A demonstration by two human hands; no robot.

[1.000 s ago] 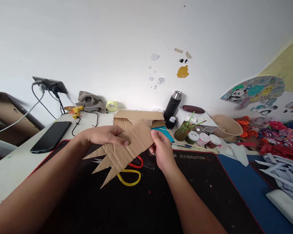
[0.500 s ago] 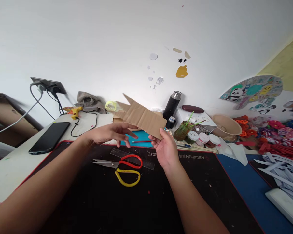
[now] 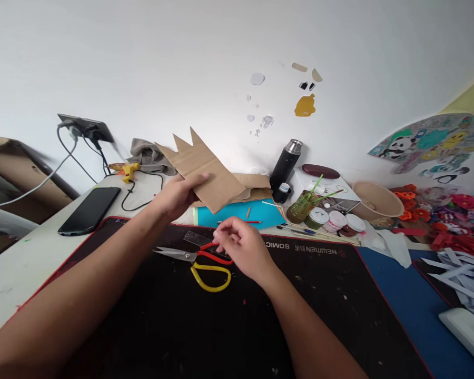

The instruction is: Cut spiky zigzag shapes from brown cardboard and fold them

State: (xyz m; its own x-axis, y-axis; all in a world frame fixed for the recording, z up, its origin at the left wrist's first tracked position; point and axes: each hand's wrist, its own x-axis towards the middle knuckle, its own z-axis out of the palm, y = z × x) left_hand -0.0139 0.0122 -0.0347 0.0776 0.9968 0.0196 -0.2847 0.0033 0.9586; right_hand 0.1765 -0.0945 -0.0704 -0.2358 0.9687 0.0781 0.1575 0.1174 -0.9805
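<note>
A flat piece of brown cardboard [image 3: 215,176] with several pointed teeth cut along its upper left edge is tilted above the mat. My left hand [image 3: 181,195] is closed on its lower left side, thumb across the front and the other fingers hidden behind. My right hand [image 3: 243,245] holds nothing visible; its fingers are loosely curled and apart, just over the red handle of the scissors [image 3: 211,278]. Those scissors lie with blades partly spread, pointing left, the other handle yellow. A clear ruler [image 3: 193,238] lies partly under them.
Behind the hands are a blue sheet [image 3: 217,219], a red pencil [image 3: 254,222] and more cardboard [image 3: 256,181]. A black flask [image 3: 286,164] and paint jars [image 3: 318,217] stand right. A glue gun [image 3: 128,171] and phone [image 3: 90,210] lie left on the table, beside the black mat [image 3: 158,316].
The cardboard has passed from my right hand to my left and turned, teeth now up and left. My right hand has let go and come down to the scissors. The view has shifted slightly.
</note>
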